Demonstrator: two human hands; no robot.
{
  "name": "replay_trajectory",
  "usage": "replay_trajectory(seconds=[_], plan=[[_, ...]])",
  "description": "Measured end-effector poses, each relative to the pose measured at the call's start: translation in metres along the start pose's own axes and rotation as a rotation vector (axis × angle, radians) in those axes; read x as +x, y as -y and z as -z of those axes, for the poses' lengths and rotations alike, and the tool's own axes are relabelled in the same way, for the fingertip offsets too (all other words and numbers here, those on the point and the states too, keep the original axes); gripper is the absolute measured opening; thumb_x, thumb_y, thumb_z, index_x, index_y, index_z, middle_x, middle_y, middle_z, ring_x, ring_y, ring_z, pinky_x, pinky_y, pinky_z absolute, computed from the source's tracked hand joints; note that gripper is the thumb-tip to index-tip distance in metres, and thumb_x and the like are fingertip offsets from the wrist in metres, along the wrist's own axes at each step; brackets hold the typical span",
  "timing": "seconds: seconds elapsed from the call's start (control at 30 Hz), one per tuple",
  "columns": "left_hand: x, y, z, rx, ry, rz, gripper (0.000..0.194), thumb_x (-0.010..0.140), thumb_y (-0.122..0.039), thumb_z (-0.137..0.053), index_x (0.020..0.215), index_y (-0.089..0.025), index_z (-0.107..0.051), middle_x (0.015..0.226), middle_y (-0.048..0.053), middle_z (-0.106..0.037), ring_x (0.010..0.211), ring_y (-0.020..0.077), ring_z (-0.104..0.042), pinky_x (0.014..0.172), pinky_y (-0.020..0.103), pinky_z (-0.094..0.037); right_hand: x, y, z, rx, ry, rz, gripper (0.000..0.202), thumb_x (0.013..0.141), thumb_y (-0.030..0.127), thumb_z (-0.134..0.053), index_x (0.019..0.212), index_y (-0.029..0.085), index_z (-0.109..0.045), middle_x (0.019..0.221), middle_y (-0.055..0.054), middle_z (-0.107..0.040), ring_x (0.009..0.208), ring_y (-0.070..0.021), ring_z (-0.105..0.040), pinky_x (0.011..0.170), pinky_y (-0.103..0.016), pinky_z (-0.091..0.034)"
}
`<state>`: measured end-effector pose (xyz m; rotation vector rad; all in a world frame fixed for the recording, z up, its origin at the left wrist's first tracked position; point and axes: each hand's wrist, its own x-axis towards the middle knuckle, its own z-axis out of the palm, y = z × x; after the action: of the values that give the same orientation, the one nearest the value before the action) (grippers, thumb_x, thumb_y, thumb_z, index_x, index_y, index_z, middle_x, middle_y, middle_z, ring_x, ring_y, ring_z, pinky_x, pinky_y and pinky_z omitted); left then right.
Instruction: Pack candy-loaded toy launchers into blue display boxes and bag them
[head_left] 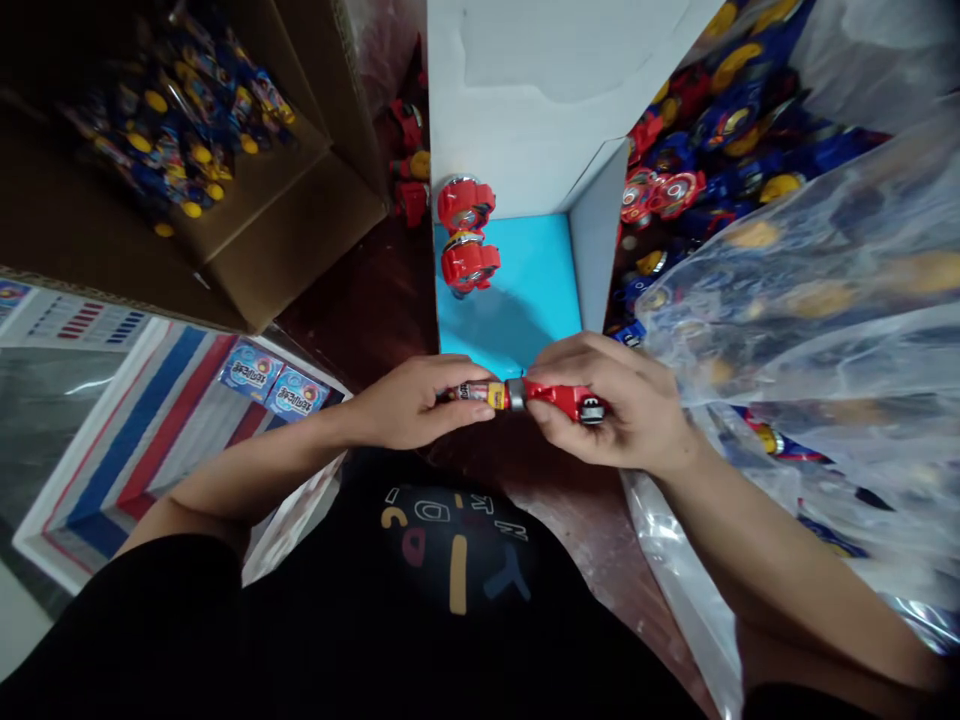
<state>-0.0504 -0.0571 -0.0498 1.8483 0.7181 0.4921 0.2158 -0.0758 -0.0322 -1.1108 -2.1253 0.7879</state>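
My left hand (405,402) is closed, pinching a small labelled tube (484,392) with yellow and red on it. My right hand (619,405) is closed around a red plastic toy piece (559,398) with a black and white end. The two pieces meet end to end at a dark grey ring (515,393); whether they are fastened together I cannot tell. Just beyond my hands is a white box (525,90) with a bright blue inside (525,270). Two similar red toys, an upper one (466,205) and a lower one (471,264), stand along its left side.
At the upper left, a brown carton (277,240) holds many wrapped blue and yellow pieces (187,130). Below it is a striped tray (142,440) with small printed boxes (251,368). Red and blue toys (675,190) lie on the right, partly under clear plastic (810,330).
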Motion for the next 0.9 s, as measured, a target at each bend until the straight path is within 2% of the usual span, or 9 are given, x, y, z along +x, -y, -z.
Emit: replay_trajectory(seconds=[0.13, 0.27, 0.37, 0.43, 0.57, 0.7, 0.8, 0.87, 0.9], plan=[[-0.005, 0.018, -0.01, 0.477, -0.182, -0.252, 0.033, 0.115, -0.042, -0.055, 0.129, -0.016, -0.071, 0.103, 0.008, -0.075, 0.093, 0.0204, -0.071, 0.084, 0.031, -0.058, -0.001, 0.005, -0.016, 0.088, -0.103, -0.186, 0.018, 0.1, 0.044, -0.067, 0.096, 0.026, -0.071, 0.088, -0.004, -0.076, 0.079, -0.019, -0.074, 0.073, -0.037, -0.064], [-0.002, 0.041, -0.009, 0.531, -0.174, -0.347, 0.038, 0.116, -0.044, -0.053, 0.13, -0.014, -0.071, 0.104, 0.011, -0.076, 0.093, 0.0215, -0.071, 0.084, 0.033, -0.058, -0.002, -0.001, -0.014, 0.315, 0.074, -0.443, 0.041, 0.104, 0.059, -0.066, 0.12, 0.022, -0.07, 0.105, -0.007, -0.079, 0.085, -0.0185, -0.078, 0.074, -0.033, -0.068], [-0.001, 0.043, 0.004, 0.189, -0.047, -0.104, 0.033, 0.113, -0.044, -0.059, 0.122, -0.016, -0.073, 0.103, 0.008, -0.075, 0.094, 0.0191, -0.07, 0.084, 0.03, -0.056, -0.009, -0.009, 0.004, 0.176, 0.142, -0.197, 0.08, 0.099, 0.064, -0.073, 0.165, 0.029, -0.046, 0.163, -0.016, -0.057, 0.145, -0.0335, -0.065, 0.113, -0.05, -0.065], [-0.003, 0.039, 0.011, -0.074, 0.047, 0.077, 0.033, 0.11, -0.046, -0.061, 0.111, -0.016, -0.074, 0.09, 0.003, -0.071, 0.081, 0.0154, -0.066, 0.073, 0.026, -0.051, -0.016, -0.013, 0.015, -0.078, 0.145, 0.027, 0.094, 0.099, 0.046, -0.079, 0.177, 0.043, -0.025, 0.181, -0.009, -0.037, 0.164, -0.0367, -0.046, 0.128, -0.059, -0.053], [-0.008, 0.03, 0.009, -0.269, 0.104, 0.213, 0.038, 0.109, -0.049, -0.059, 0.102, -0.015, -0.073, 0.078, 0.0, -0.064, 0.067, 0.0116, -0.057, 0.062, 0.024, -0.043, -0.027, -0.018, 0.017, -0.336, 0.13, 0.152, 0.095, 0.107, 0.018, -0.062, 0.18, 0.046, -0.009, 0.167, -0.006, -0.058, 0.141, -0.0298, -0.07, 0.114, -0.049, -0.066], [-0.014, 0.03, -0.001, 0.144, -0.139, -0.047, 0.027, 0.111, -0.038, -0.06, 0.111, -0.015, -0.073, 0.092, 0.004, -0.073, 0.083, 0.0155, -0.068, 0.074, 0.027, -0.052, -0.026, -0.016, 0.005, -0.337, 0.07, 0.049, 0.09, 0.107, 0.033, -0.069, 0.18, 0.039, -0.018, 0.145, -0.007, -0.075, 0.098, -0.0236, -0.084, 0.086, -0.037, -0.073], [-0.021, 0.041, -0.004, 0.332, -0.205, -0.154, 0.03, 0.116, -0.039, -0.053, 0.123, -0.017, -0.071, 0.101, 0.006, -0.077, 0.091, 0.0168, -0.074, 0.082, 0.028, -0.058, -0.019, -0.014, 0.003, -0.25, 0.033, 0.014, 0.084, 0.103, 0.045, -0.075, 0.175, 0.032, -0.036, 0.137, -0.007, -0.079, 0.081, -0.0175, -0.082, 0.073, -0.03, -0.071], [-0.024, 0.056, -0.009, 0.355, -0.274, -0.13, 0.048, 0.113, -0.057, -0.059, 0.143, -0.02, -0.064, 0.124, 0.012, -0.076, 0.111, 0.0219, -0.076, 0.097, 0.034, -0.061, -0.014, -0.015, 0.007, -0.276, -0.025, 0.043, 0.077, 0.102, 0.044, -0.077, 0.17, 0.03, -0.045, 0.14, -0.007, -0.078, 0.09, -0.0191, -0.083, 0.079, -0.031, -0.071], [-0.025, 0.065, -0.013, 0.365, -0.329, -0.109, 0.071, 0.105, -0.07, -0.065, 0.156, -0.022, -0.055, 0.142, 0.016, -0.07, 0.128, 0.0278, -0.072, 0.107, 0.041, -0.06, -0.011, -0.016, 0.01, -0.343, -0.055, 0.06, 0.075, 0.102, 0.042, -0.078, 0.168, 0.029, -0.047, 0.142, -0.008, -0.077, 0.098, -0.0214, -0.083, 0.085, -0.034, -0.07]])
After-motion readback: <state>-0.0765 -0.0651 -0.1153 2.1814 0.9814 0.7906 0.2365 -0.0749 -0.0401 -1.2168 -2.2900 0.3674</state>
